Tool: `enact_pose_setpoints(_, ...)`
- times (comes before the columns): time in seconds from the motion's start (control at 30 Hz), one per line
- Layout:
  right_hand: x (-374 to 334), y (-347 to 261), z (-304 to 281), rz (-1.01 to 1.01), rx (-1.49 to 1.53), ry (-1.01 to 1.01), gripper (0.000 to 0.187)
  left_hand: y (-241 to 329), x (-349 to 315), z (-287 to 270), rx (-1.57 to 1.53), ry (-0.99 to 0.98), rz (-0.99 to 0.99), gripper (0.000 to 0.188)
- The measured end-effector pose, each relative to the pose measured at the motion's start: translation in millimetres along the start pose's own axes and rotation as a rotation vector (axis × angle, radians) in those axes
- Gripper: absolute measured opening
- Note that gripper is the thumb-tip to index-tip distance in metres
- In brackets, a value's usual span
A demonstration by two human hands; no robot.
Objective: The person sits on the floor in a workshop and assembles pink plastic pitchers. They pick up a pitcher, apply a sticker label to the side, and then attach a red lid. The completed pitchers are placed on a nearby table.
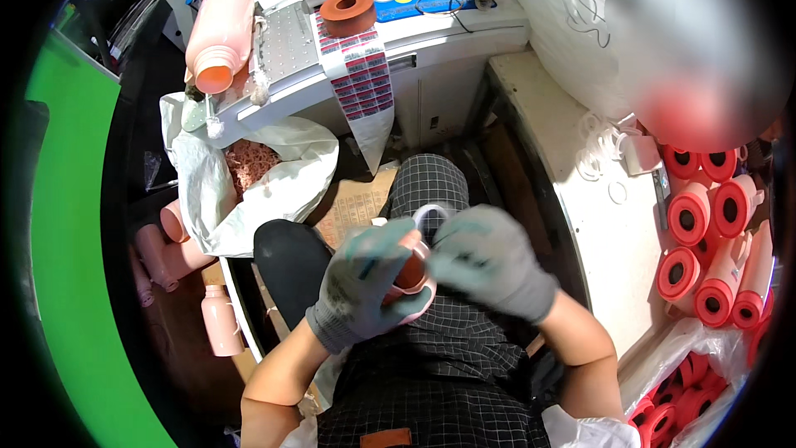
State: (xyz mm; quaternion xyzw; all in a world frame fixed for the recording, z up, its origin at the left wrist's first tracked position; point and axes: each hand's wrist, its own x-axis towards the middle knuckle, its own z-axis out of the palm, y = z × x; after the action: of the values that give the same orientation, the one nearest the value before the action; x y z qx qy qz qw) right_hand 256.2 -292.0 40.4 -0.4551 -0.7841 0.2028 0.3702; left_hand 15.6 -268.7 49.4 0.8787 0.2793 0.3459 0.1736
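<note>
Both hands wear grey knit gloves with greenish palms. My left hand is closed around a pink bottle over my lap. The mouth of this bottle faces up and shows an orange-brown inside; the rest of it is hidden by the fingers and the lap. My right hand is at the bottle's right side, smeared by motion, so its fingers cannot be made out. A pale loop rises just beyond the bottle, between the two hands.
Pink bottles lie at the lower left, beside a white sack of pinkish shreds. A large pink bottle and a brown tape roll over a label strip are ahead. Red-and-pink tubes are stacked right of a white counter.
</note>
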Motion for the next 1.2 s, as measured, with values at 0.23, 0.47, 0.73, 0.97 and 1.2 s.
enact_pose_setpoints(0.23, 18.0, -21.9, 23.3, -0.092, 0.080, -0.155, 0.027, -4.5, -22.0, -24.2, 0.157, -0.002, -0.023, 0.037)
enact_pose_setpoints(0.47, 25.3, -33.0, 33.5, -0.377, -0.093, -0.031, 0.026, -9.2, -40.2, -29.0, 0.136, 0.024, 0.021, 0.040)
enact_pose_setpoints(0.73, 31.9, -43.1, 34.4, -0.387, -0.110, -0.180, 0.040, -14.2, -43.4, -41.4, 0.074, -0.070, -0.069, 0.037)
enact_pose_setpoints(0.97, 21.2, -51.6, 36.2, -0.251, -0.133, -0.308, 0.041, -4.6, -35.9, -44.1, 0.133, -0.067, -0.058, 0.033)
enact_pose_setpoints(1.2, 22.8, -49.4, 40.5, -0.150, -0.085, -0.350, 0.037, 1.7, -22.1, -51.1, 0.452, -0.131, -0.068, 0.045)
